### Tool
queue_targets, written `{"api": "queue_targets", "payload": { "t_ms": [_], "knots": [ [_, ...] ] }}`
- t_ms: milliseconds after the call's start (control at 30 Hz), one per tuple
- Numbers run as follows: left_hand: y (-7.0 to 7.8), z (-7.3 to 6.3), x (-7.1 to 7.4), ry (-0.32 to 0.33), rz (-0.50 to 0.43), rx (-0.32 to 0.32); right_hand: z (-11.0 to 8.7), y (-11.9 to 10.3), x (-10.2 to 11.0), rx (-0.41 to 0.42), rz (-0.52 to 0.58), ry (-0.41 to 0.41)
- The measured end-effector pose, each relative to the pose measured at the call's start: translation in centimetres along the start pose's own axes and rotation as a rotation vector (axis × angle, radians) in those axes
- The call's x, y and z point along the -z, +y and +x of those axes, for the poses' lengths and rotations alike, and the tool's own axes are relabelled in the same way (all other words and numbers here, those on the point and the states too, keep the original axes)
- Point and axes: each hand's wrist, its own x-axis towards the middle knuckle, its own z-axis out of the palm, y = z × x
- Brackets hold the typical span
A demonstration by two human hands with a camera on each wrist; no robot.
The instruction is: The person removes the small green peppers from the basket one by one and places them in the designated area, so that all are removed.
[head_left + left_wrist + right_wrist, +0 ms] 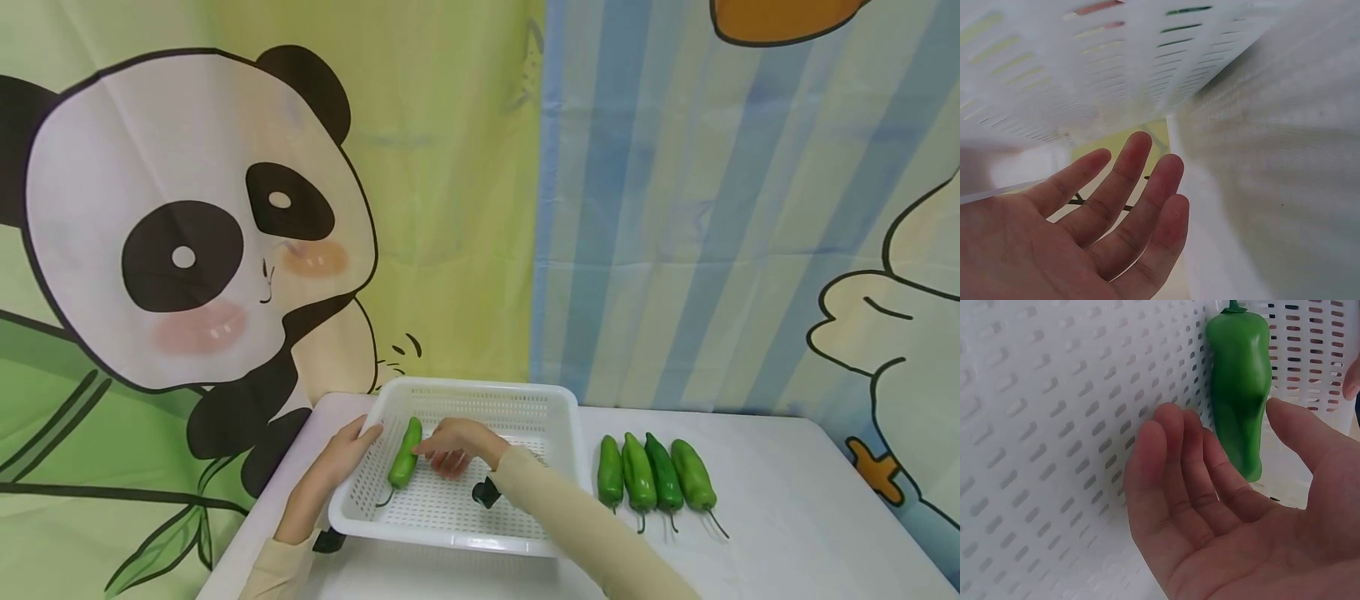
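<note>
A white plastic basket (457, 546) with slotted walls stands on the table. My left hand (347, 452) holds its left rim, thumb over the edge. In the left wrist view, the fingers (1166, 175) of that hand extend along the outside, below the slotted wall. One green pepper (406, 457) lies inside the basket near the left wall, stem toward me. My right hand (456, 443) hovers in the basket just right of this pepper. Its fingers are loosely bent and hold nothing; in the right wrist view the thumb appears close to or touching the pepper (1239, 381).
Several green peppers (639, 475) lie side by side on the white table (780, 500), right of the basket, stems toward me. Behind the table hangs a printed curtain (450, 208) with a panda. A black wrist device (486, 492) is on the right arm.
</note>
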Motion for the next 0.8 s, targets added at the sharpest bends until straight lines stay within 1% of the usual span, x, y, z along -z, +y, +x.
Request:
{"api": "queue_targets", "payload": {
  "t_ms": [167,333,467,633,800],
  "knots": [
    [0.1,-0.1,0.1,-0.002,-0.006,0.01,0.4,-0.2,-0.7,0.003,-0.01,0.008],
    [0.2,-0.1,0.1,-0.007,-0.008,0.012,0.7,-0.6,-1.3,-0.004,0.009,0.019],
    [0.1,0.0,0.1,-0.007,-0.007,0.014,0.5,-1.1,-1.8,-0.016,0.01,0.068],
    [0.1,0.0,0.1,-0.005,-0.006,0.024,0.3,-1.8,-2.4,-0.022,-0.015,0.138],
    [0.1,0.0,0.1,-0.001,-0.006,0.03,0.1,-2.2,-2.9,-0.024,-0.012,0.162]
  ]
}}
